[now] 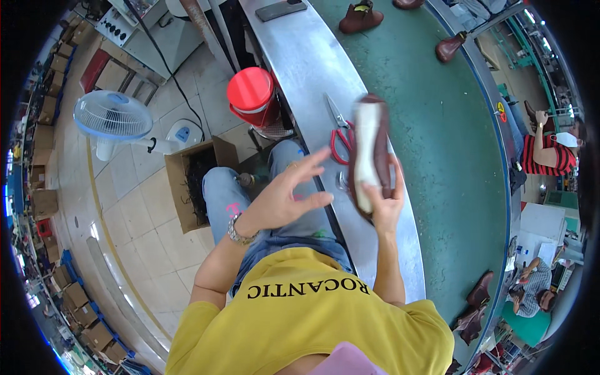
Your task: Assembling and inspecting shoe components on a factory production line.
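My right hand (385, 209) grips the near end of a brown shoe (372, 156), thumb on its white strip, at one o'clock from my chest. My left hand (287, 195) is open, fingers apart, at the shoe's eight o'clock. Red-handled scissors (342, 123) lie on the metal bench (306, 44) at its ten o'clock; a phone (281, 9) lies at eleven.
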The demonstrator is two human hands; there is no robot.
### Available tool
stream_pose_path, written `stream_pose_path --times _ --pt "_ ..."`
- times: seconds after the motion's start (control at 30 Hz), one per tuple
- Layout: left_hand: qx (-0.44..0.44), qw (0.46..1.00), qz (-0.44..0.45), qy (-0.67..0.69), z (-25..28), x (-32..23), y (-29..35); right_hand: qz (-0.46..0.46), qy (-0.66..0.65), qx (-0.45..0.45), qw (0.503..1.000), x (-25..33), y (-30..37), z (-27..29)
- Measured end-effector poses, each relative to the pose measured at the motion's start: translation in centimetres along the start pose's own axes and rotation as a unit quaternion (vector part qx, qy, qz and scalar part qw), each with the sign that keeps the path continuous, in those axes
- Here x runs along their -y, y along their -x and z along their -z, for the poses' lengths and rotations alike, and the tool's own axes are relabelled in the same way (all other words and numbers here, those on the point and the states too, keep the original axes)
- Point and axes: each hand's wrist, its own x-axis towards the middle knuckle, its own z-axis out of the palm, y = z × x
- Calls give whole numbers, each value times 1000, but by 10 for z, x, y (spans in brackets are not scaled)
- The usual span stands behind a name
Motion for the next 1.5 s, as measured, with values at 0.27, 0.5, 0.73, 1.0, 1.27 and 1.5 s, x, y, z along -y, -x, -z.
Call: stream_pose_path --times 0.27,0.5,0.73,1.0,1.27,1.5 --pt "278 910 -168 258 10 -88 0 35 389 -274 879 -65 -103 128" --pt "262 846 -255 389 11 -95 -27 -93 600 21 794 23 -197 39" --pt "57 903 -256 341 37 -122 -18 100 507 113 849 -41 -390 -55" --pt "-190 951 13 242 60 -84 72 128 456 36 880 -93 -476 -93" --pt "-264 938 58 216 58 -47 111 193 342 0 920 -22 -393 -35" --pt "-204 975 69 -46 47 -51 74 227 187 111 949 134 -207 -69"
